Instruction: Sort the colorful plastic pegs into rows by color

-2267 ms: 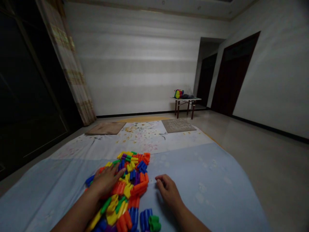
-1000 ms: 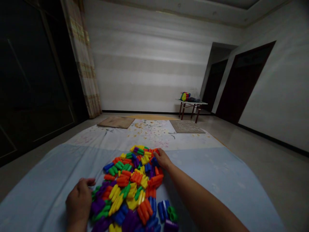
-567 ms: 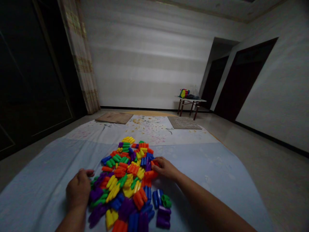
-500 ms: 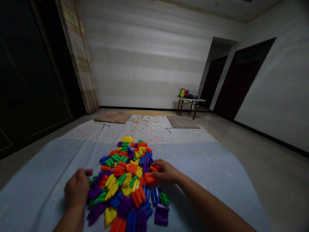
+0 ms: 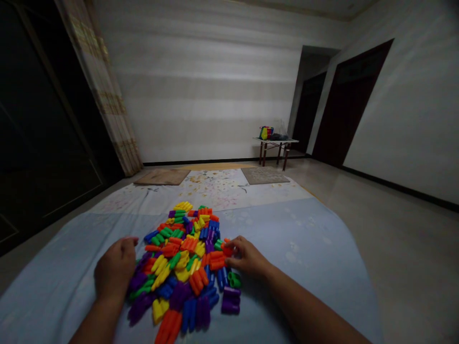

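A heap of plastic building blocks [image 5: 190, 244], shaped like joined tubes in orange, yellow, green, blue and purple, lies on a pale blue cloth. At the heap's right edge, my right hand [image 5: 247, 256] pinches an orange block [image 5: 227, 248] between thumb and fingers, partly covering it. Just left of that hand lie another orange block [image 5: 216, 260] and a green block [image 5: 218, 244]. My left hand [image 5: 115, 267] is beside the heap's left edge, fingers loosely bent with one pointing right; nothing shows in it. Purple blocks [image 5: 138, 282] are nearest to it.
The cloth [image 5: 287, 239] has a white floral part toward the far end. Two flat mats, a brown one [image 5: 163, 177] and a grey one [image 5: 264, 175], lie there. Beyond stands a small folding table [image 5: 278, 141] bearing a colourful bag [image 5: 266, 133]. A curtain [image 5: 103, 95] hangs on the left.
The view has shifted slightly, moving the heap left in the picture. My right hand has drawn a little away from the heap with the orange block, uncovering a green one. My left hand stays alongside.
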`<state>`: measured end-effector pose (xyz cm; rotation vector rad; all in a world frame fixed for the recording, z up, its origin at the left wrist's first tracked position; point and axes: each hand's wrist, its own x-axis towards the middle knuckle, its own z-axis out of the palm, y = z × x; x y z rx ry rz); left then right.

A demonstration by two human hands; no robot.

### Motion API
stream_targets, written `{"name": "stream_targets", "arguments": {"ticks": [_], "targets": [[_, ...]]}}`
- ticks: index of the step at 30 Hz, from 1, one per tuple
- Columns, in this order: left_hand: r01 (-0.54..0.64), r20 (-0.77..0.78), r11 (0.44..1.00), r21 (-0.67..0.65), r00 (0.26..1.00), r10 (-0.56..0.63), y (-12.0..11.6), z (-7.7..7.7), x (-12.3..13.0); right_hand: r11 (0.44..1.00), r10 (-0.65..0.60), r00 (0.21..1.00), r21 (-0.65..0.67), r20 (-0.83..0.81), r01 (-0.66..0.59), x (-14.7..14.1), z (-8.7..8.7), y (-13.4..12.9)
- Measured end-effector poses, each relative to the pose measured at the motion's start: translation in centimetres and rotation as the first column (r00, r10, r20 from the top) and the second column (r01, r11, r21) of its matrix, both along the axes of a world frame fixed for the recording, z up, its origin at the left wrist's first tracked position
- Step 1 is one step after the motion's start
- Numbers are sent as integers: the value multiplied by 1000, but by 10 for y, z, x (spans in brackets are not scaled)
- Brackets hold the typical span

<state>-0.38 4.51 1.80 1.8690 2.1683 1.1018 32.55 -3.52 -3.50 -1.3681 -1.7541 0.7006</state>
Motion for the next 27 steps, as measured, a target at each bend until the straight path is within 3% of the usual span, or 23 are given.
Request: {"name": "stream_targets", "arguments": {"ticks": [3, 5, 7, 9, 11, 15, 18, 21, 27], "targets": [[232, -79, 972, -29, 969, -234, -12, 37, 40, 998, 36, 999, 50, -32, -34, -1, -2, -1], [424, -62, 902, -81, 901, -429, -21, 50, 72, 995, 49, 997, 87, -54, -44, 1, -2, -2], [584, -76, 795, -166, 796, -601, -30, 48, 102, 992, 50, 995, 120, -84, -39, 3, -3, -2], [635, -132, 726, -264, 722, -679, -36, 36, 124, 991, 35, 993, 134, -116, -19, 4, -4, -2], [626, -177, 694, -354, 684, -707, -40, 20, 137, 990, 17, 991, 140, -131, 2, 5, -7, -2], [545, -237, 695, -468, 681, -693, -43, -1, 141, 983, 28, 991, 183, -129, -4, 5, -11, 1], [555, -188, 718, -420, 721, -668, -43, -2, 138, 971, 52, 993, 239, -104, -26, 5, -9, 1], [614, -37, 716, -333, 750, -660, -45, 2, 137, 954, 24, 996, 299, -80, 1, 4, -5, 1], [718, 256, 644, -263, 696, -671, -46, 3, 135, 962, -34, 991, 265, -128, 67, 3, 4, 0]]}}
